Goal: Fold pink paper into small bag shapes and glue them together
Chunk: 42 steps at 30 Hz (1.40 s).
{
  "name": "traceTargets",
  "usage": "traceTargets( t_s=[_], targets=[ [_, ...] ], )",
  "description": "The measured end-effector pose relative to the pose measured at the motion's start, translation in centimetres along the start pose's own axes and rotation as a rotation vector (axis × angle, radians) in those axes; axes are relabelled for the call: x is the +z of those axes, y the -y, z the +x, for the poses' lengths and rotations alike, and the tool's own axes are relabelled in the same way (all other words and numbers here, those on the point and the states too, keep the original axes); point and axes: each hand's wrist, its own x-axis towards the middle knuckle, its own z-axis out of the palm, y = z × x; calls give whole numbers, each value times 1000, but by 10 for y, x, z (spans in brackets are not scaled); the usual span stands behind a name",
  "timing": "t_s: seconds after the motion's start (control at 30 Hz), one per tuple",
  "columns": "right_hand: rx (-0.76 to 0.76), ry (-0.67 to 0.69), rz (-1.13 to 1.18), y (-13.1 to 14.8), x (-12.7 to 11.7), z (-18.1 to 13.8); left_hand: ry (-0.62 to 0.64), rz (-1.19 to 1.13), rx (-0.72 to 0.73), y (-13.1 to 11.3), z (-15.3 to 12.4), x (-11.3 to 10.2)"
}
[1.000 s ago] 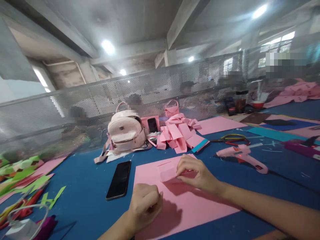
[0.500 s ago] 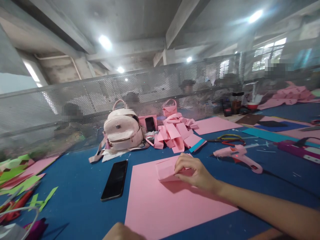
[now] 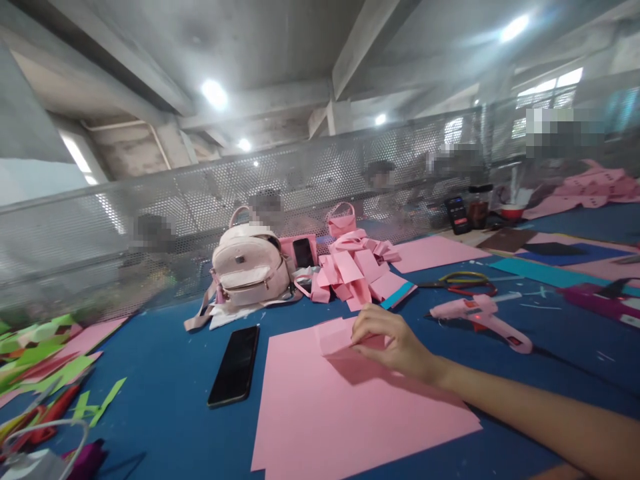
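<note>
Pink folded paper piece (image 3: 334, 339) stayed pinched in the right hand's (image 3: 395, 341) fingers, over flat pink paper sheets (image 3: 360, 427); the left hand had slipped from view, leaving one-handed holding. Scuffed blue surface (image 3: 165, 373) surrounded them; beyond the fingers, grey perforated-metal screen (image 3: 310, 167) stood beneath concrete ceiling (image 3: 260, 40).

Hazy glare (bright ceiling lamps (image 3: 215, 94))

small pink paper piece (image 3: 332, 340) | tilted, near edge raised | over larger pink sheet (image 3: 360, 423)
</note>
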Motion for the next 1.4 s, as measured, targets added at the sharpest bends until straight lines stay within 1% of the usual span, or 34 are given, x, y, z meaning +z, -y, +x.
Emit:
traceTargets(
  t_s=[0.07,0.17,0.23,0.3,0.37,0.47,0.53,0.63,0.77,0.9,0.97,1.03,1.13,1.23,1.4],
  targets=[
    [-9,2,-6,1,-1,1,-31,37,-5,1,-5,-6],
    [-25,11,-16,3,-2,2,-53,51,-2,-5,-17,-22],
    [-37,23,-21,2,-1,3,-68,62,0,-10,-14,-27],
    [-46,40,-23,0,0,4,-91,112,-40,-13,0,-21],
    [-54,64,-21,-2,2,4,-32,91,-58,-10,21,-7],
    [-57,93,-11,-6,6,4,70,-16,2,2,49,21],
    [-46,100,-2,-8,9,3,88,-91,27,11,58,36],
    [-21,114,17,-12,12,1,76,-167,-27,17,62,48],
    [38,130,52,-18,16,1,38,-218,-33,19,68,49],
    [153,92,92,-24,23,0,1,-242,-53,26,73,51],
    [220,89,131,-27,25,-2,-15,-270,-57,31,72,54],
    [303,94,205,-31,27,-6,-45,-283,-27,35,68,56],
    [378,114,279,-37,28,-13,-99,-220,-75,39,62,58],
    [398,158,269,-42,27,-17,-99,-226,-39,41,61,57],
    [343,228,225,-43,24,-18,-55,-188,17,48,62,55]
  ],
)
